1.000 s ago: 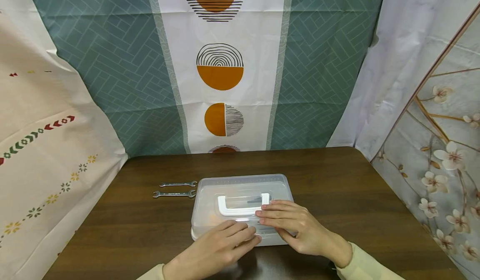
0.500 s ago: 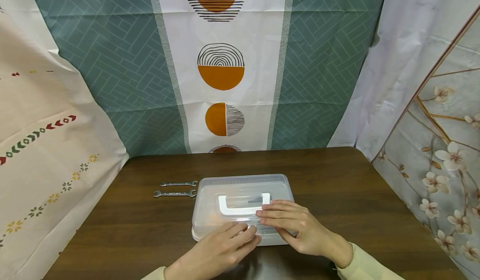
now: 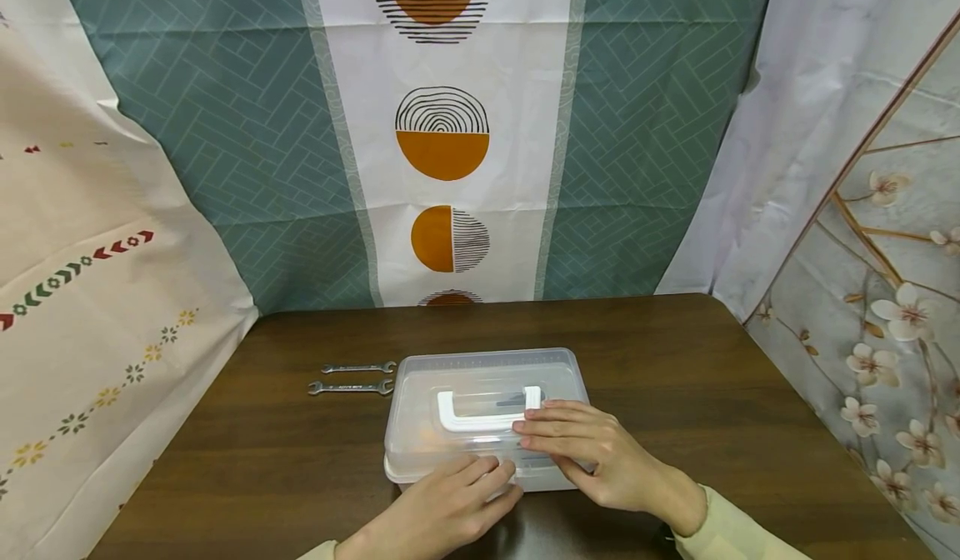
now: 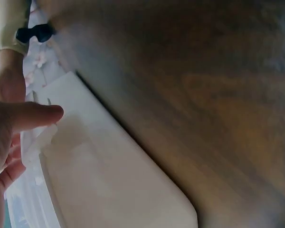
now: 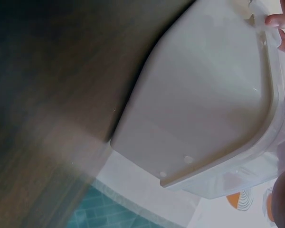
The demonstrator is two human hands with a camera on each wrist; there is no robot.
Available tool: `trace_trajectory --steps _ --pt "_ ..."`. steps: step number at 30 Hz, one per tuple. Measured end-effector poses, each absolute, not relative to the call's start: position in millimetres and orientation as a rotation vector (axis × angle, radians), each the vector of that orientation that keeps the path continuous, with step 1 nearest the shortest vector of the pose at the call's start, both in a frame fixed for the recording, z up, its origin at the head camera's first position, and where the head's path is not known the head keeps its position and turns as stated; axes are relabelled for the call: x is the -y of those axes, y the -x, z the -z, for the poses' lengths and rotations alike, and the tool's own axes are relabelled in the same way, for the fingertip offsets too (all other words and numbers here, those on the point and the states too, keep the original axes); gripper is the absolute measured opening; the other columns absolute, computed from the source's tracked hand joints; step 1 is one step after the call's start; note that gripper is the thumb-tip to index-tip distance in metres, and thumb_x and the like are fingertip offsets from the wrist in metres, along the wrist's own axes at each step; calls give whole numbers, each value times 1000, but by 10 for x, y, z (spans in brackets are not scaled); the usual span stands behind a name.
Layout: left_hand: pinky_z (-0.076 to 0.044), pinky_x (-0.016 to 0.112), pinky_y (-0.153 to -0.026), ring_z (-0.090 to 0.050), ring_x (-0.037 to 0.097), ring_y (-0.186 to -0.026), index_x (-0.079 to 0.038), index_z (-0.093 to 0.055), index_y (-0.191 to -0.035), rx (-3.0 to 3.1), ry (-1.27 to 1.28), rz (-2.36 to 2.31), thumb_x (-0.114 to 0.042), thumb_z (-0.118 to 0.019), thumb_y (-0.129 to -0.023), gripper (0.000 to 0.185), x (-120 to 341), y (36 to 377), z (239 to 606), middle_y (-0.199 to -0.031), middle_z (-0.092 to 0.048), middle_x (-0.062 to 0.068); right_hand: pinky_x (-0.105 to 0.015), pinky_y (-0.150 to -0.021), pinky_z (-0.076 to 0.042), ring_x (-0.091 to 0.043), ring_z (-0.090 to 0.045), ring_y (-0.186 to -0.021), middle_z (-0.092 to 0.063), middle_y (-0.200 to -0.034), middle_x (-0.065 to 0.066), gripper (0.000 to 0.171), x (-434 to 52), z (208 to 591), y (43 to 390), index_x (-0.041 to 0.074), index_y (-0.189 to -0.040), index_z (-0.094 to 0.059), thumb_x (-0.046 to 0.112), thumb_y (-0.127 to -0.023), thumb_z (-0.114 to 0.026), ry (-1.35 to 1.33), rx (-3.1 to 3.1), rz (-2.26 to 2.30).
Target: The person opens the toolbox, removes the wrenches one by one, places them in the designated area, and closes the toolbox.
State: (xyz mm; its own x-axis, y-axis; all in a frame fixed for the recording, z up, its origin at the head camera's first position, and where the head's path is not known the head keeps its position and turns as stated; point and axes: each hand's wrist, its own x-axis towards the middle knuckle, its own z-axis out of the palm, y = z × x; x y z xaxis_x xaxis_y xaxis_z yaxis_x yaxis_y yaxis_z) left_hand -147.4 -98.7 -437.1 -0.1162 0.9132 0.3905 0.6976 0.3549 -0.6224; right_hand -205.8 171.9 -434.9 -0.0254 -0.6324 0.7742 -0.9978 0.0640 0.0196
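item one, clear plastic box [image 3: 484,414] with white handle [image 3: 483,414] on its lid: i see it near the middle of the brown surface [image 3: 675,377], closer to the near edge. my left hand [image 3: 442,510] lies at the box's near edge, fingers [image 3: 491,470] lightly bent against the front latch area, thumb [image 4: 35,115] laid on the front rim; it presses rather than wraps. my right hand [image 3: 592,452] rests flat on the lid's near right part, fingers [image 3: 543,427] straight and close together, tips just beside the handle's right end. item two, a pair of wrenches [image 3: 351,378]: lying side by side on the surface just left of the box, apart from it. patterned curtains [image 3: 442,127] hang behind the far edge.
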Motion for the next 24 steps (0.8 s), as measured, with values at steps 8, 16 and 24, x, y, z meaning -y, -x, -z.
trace_trajectory --steps 8,16,24 --pt "-48 24 -83 -55 12 -99 -20 -75 -119 1898 1400 -368 -11 -35 -109 42 980 1481 4397 -119 -61 -1 -39 -117 -41 -33 -65 -125 -69 -135 -15 28 -1727 4350 2058 1 -128 -72 6 -101 -64 -1625 1750 -755" --pt "-47 22 -79 -55 12 -95 -17 -74 -111 1906 1406 -314 -8 -32 -110 43 952 1500 4441 -115 -60 0 -38 -117 -41 -32 -66 -122 -71 -131 -13 29 -1723 4343 2054 3 -128 -72 5 -99 -67 -1608 1772 -800" --pt "-50 22 -78 -55 14 -94 -14 -75 -106 1868 1414 -261 -5 -37 -108 39 923 1532 4489 -109 -60 2 -35 -118 -39 -30 -66 -123 -71 -131 -14 43 -1753 4344 2057 4 -127 -73 -2 -85 -76 -1627 1819 -864"
